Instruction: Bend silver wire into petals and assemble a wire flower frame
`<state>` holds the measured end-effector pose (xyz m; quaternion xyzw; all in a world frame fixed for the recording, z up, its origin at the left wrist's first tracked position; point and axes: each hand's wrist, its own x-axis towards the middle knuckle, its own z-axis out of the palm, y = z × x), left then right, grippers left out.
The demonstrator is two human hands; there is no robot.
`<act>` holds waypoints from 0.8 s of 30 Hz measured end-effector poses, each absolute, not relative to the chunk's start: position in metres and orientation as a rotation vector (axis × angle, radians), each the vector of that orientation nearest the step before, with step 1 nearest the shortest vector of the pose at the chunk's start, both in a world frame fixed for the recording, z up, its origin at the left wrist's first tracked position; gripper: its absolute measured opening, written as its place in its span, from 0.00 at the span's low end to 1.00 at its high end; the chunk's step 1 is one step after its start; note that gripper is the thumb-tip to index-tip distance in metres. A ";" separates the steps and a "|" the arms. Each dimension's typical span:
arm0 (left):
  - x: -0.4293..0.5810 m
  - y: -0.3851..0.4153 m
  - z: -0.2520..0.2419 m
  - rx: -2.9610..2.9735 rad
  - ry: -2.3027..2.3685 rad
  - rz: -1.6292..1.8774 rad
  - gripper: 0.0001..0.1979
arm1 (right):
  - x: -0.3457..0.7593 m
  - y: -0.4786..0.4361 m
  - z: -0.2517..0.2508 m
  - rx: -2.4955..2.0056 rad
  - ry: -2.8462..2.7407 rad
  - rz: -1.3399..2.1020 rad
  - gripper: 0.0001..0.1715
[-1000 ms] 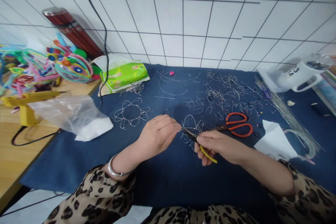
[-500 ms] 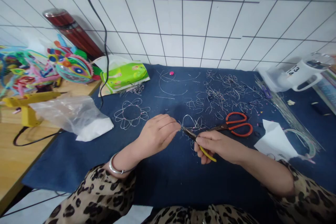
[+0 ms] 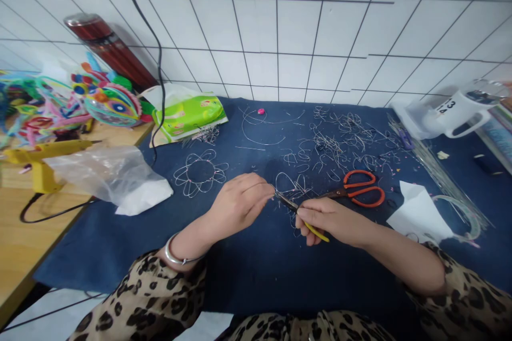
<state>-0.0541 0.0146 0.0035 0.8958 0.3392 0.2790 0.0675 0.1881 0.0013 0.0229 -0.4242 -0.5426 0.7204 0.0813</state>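
My right hand (image 3: 324, 218) is wrapped round yellow-handled pliers (image 3: 288, 203), whose jaws point left toward my other hand. At the jaw tips, my left hand (image 3: 242, 200) pinches a thin piece of wire (image 3: 276, 192); most of it is hidden by the fingers. Just behind the pliers lie bent wire pieces (image 3: 294, 184) with small pink bits. To the left of my left hand, a flower-shaped wire ring (image 3: 200, 172) rests flat on the blue cloth (image 3: 248, 272). Red-handled scissors (image 3: 362, 189) lie beyond my right hand.
Tangled wire scraps (image 3: 336, 141) spread over the back right. Straight wires (image 3: 448, 178) and a white paper (image 3: 420, 213) lie at right, below a white mug (image 3: 466, 109). At left are a green tissue pack (image 3: 190, 116), a plastic bag (image 3: 108, 168) and a yellow glue gun (image 3: 44, 165).
The pliers' jaws have turned slightly at my left fingertips and look more closed. Both hands stay in nearly the same place.
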 end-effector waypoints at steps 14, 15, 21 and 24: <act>-0.058 0.017 0.009 2.760 0.803 0.843 0.10 | 0.189 0.004 0.019 -1.258 -1.506 2.231 0.20; -0.058 0.017 0.010 2.766 0.798 0.840 0.09 | 0.189 0.004 0.020 -1.268 -1.501 2.228 0.20; -0.059 0.016 0.011 2.845 0.769 0.788 0.11 | 0.188 0.004 0.019 -1.301 -1.526 2.191 0.19; -0.061 0.016 0.010 2.898 0.768 0.750 0.11 | 0.188 0.004 0.018 -1.303 -1.530 2.173 0.18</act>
